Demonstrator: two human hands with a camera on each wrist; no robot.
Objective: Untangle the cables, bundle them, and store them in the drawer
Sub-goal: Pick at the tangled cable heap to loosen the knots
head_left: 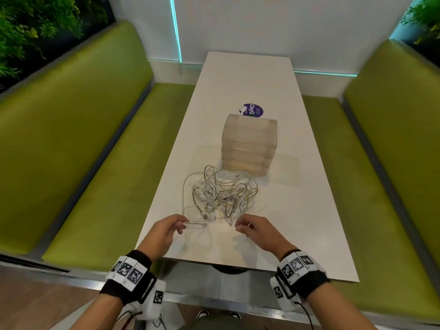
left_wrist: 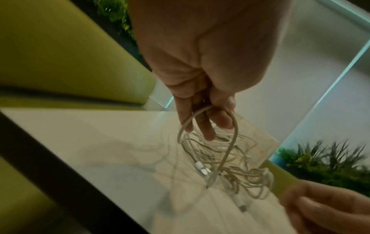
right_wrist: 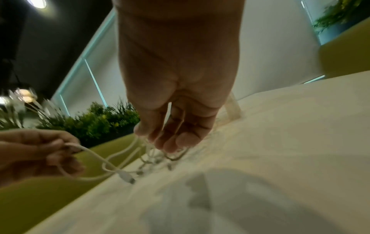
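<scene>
A tangle of white cables [head_left: 221,194] lies on the white table [head_left: 238,79], just in front of a translucent drawer unit [head_left: 250,139] whose drawers look closed. My left hand [head_left: 183,225] is at the tangle's near left and grips one cable; in the left wrist view that cable [left_wrist: 232,142] loops over the curled fingers of my left hand [left_wrist: 208,126]. My right hand [head_left: 238,226] is at the near right, its fingertips [right_wrist: 152,137] pinching a thin strand [right_wrist: 148,152]. A plug end [right_wrist: 128,178] rests on the table between the hands.
A purple round sticker [head_left: 253,110] lies behind the drawer unit. Green padded benches [head_left: 71,139] [head_left: 392,139] run along both sides of the table. The table's near edge [head_left: 238,265] is just behind my wrists. Plants [head_left: 35,32] stand above the bench backs.
</scene>
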